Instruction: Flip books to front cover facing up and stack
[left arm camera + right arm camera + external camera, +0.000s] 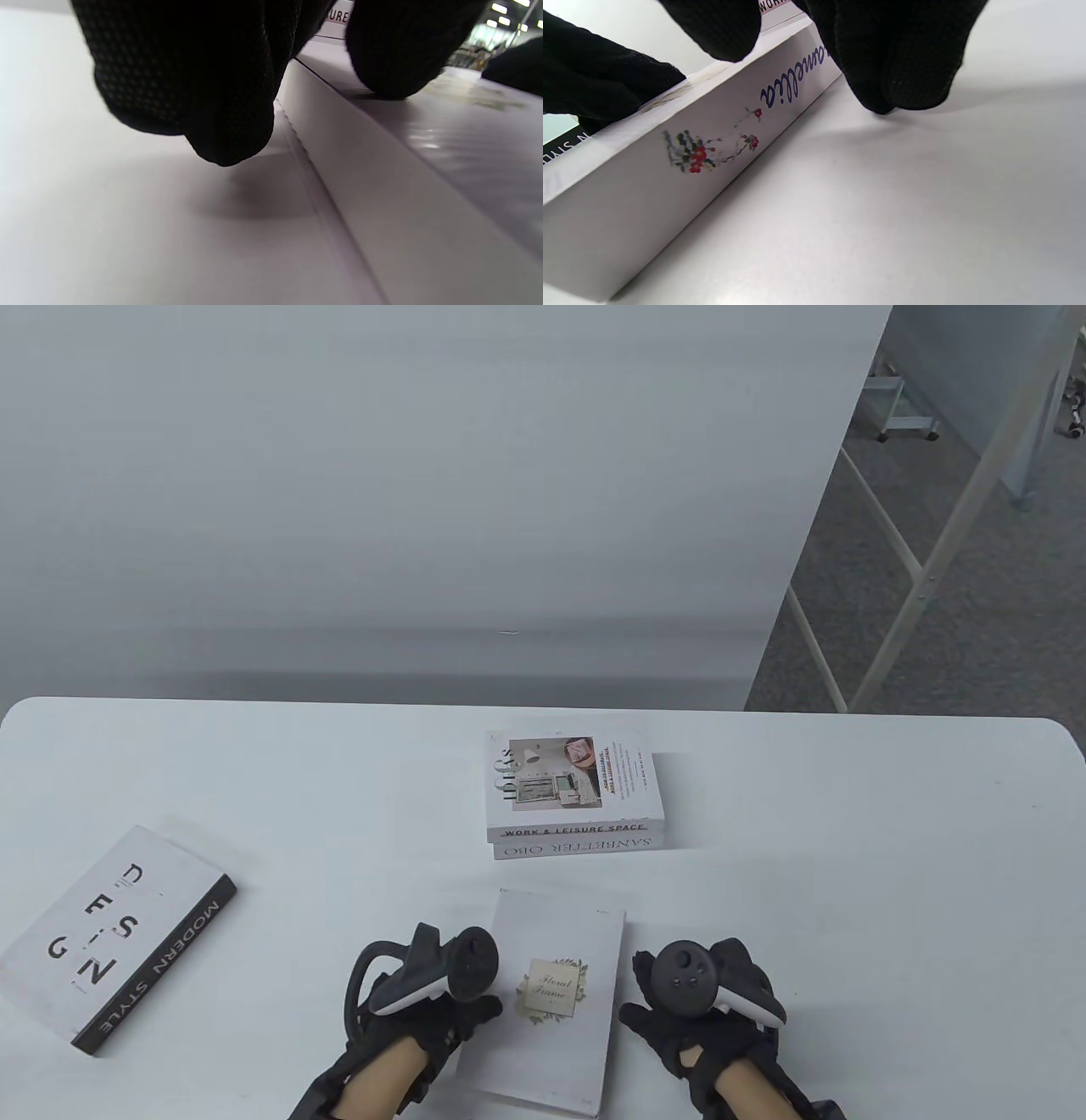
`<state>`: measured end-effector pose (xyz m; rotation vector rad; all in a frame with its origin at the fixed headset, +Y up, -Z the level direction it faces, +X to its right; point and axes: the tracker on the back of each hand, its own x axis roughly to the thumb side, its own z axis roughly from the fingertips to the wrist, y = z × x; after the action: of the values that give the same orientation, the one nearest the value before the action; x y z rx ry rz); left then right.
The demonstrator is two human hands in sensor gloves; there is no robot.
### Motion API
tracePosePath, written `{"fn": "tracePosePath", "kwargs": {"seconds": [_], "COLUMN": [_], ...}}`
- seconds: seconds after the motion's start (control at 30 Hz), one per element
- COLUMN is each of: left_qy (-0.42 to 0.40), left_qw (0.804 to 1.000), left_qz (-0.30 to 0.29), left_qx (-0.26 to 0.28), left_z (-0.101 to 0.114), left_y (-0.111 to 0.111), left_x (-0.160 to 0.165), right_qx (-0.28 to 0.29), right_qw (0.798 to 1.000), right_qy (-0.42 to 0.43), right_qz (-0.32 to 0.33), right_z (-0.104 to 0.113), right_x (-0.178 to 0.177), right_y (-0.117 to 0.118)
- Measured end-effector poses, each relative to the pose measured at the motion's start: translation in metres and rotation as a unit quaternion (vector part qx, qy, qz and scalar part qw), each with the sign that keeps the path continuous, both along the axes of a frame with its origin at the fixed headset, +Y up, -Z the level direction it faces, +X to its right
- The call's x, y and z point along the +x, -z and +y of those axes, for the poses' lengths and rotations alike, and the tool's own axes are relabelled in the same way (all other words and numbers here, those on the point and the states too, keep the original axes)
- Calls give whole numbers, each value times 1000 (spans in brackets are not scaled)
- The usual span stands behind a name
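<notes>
The Floral Frame book (551,1001) lies flat on the white worktop (848,848) near its front edge, cover with the small floral label facing up, and we see it sitting directly between our two hands. Our left hand (424,993) is at the book's left long edge; in the left wrist view one fingertip (390,63) rests on the top cover close to that edge, while the other fingers (220,127) hang just beside the book's side, over the worktop. Our right hand (704,993) is at the right long edge, where the spine shows blue script and a sprig of red flowers (712,144). In the right wrist view one finger (721,29) hangs over the book's top edge, the rest (903,76) drop beside the spine, tips close to the worktop; we cannot tell whether they touch the spine. Neither hand plainly grips the book: the fingers of both are spread around its edges rather than closed.

Beyond the book, toward the worktop's far side, a stack of two books (573,797) stands with the "IDEAS" cover on top and the spines facing us. Well apart to the left lies the "DESIGN" book (114,937), angled, cover up, its dark "MODERN STYLE" spine turned toward the middle.
</notes>
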<state>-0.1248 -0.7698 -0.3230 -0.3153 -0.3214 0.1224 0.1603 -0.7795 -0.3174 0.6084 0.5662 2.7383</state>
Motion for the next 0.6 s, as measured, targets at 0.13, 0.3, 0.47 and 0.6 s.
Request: {"fn": "tracePosePath", "kwargs": {"seconds": [0.13,0.3,0.47,0.6], "left_qy": [-32,-78,-121,-160], "left_qw": [999,996,990,983], "left_qz": [2,7,4,10], "left_qx": [-11,-47,-79,-91], "left_z": [-1,-6,-14,-20], "left_y": [-2,-4,-4,-3], "left_x": [5,10,17,14], "right_qx": [-8,-17,-34,-29], "right_qw": [1000,1000,998,998], "right_qy": [3,14,45,56], "right_qz": [0,-3,-15,-12], "right_z": [-1,-2,-3,-2], "right_x": [-2,-2,2,5], "right_y": [0,1,2,1]}}
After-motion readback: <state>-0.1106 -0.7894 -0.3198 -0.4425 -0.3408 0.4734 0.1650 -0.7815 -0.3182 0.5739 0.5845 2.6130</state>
